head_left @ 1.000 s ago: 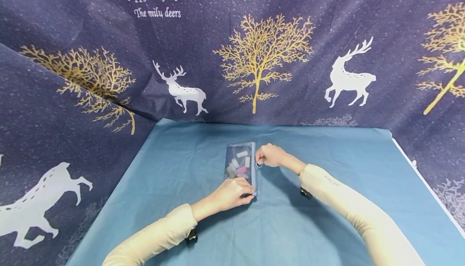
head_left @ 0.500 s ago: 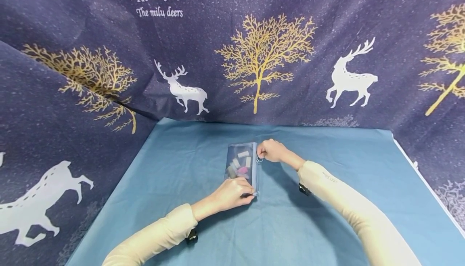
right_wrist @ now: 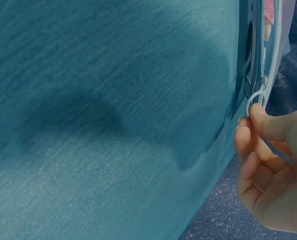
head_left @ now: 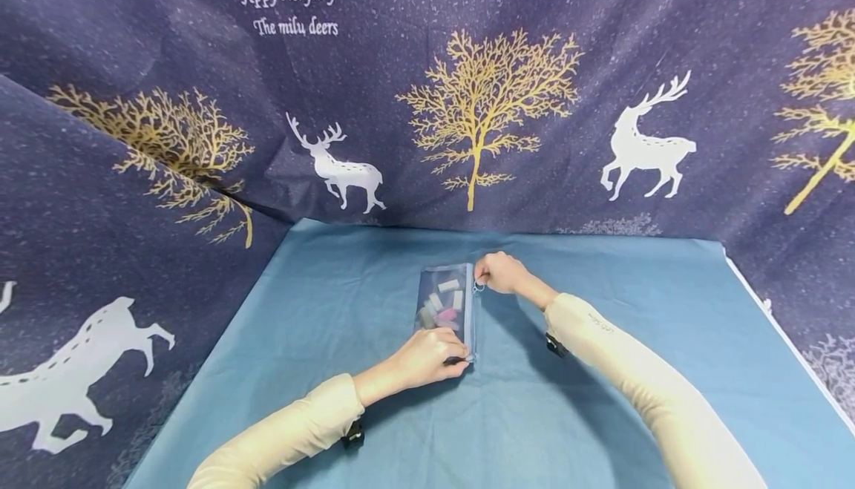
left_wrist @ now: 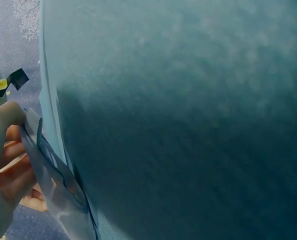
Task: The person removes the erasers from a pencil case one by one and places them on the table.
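A see-through zip pouch (head_left: 431,277) lies on the blue cloth, its zipper edge to the right. Inside it are several small pale blocks and a pink piece (head_left: 447,314). My left hand (head_left: 427,358) pinches the pouch's near corner by the zipper; the left wrist view shows thumb and fingers on the thin film (left_wrist: 53,192). Near the far end, my right hand (head_left: 502,274) pinches the ring pull (right_wrist: 250,102) between thumb and forefinger. Above the slider (right_wrist: 263,84) in the right wrist view, the two rows of zipper teeth stand apart, with pink showing between them.
Blue cloth (head_left: 588,370) covers the table on all sides of the pouch. A dark curtain (head_left: 374,103) printed with deer and trees hangs behind and at the sides. Black wrist cameras (head_left: 354,435) sit under both sleeves.
My right hand has drawn the ring pull along the zipper toward the pouch's far end. The left hand stays at the near corner.
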The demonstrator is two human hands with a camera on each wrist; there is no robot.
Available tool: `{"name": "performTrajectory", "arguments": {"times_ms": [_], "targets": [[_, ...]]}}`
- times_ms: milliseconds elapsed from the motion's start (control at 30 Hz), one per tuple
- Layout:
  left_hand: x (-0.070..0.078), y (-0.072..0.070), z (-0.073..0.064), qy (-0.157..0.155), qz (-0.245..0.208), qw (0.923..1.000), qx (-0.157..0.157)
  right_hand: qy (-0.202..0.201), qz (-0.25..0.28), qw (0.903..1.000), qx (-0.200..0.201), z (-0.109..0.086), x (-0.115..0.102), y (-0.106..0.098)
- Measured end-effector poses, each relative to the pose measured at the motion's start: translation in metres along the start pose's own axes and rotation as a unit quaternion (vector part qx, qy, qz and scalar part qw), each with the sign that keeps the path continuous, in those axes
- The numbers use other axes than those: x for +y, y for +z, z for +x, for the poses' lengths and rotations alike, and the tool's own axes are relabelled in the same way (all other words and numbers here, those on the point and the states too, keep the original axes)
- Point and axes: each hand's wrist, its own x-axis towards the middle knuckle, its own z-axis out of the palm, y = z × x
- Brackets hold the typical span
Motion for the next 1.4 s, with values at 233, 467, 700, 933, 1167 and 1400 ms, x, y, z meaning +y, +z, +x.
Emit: {"name": "performTrajectory", "arguments": {"times_ms": [233, 467, 700, 933, 1167, 1400], "targets": [[-0.001, 0.001, -0.001, 0.004, -0.006, 1.0, 0.004, 0.045, -0.008, 0.9988, 0.02, 0.008, 0.006, -0.003], [-0.001, 0.004, -0.003, 0.004, -0.006, 1.0, 0.007, 0.071, 0.001, 0.9973, 0.021, 0.015, 0.008, -0.003], [-0.001, 0.003, -0.005, -0.005, -0.01, 0.9999, 0.003, 0.12, 0.004, 0.9915, 0.05, 0.018, 0.005, -0.004], [0.0, 0.003, -0.005, -0.013, -0.013, 0.9998, 0.002, 0.153, 0.012, 0.9863, 0.061, 0.019, 0.005, -0.002], [0.003, 0.002, -0.004, -0.031, -0.025, 0.9992, -0.009, 0.156, 0.022, 0.9864, 0.048, 0.016, 0.005, -0.003], [0.002, 0.0, -0.005, -0.053, -0.033, 0.9978, -0.025, 0.16, 0.029, 0.986, 0.037, 0.011, 0.006, -0.004]]}}
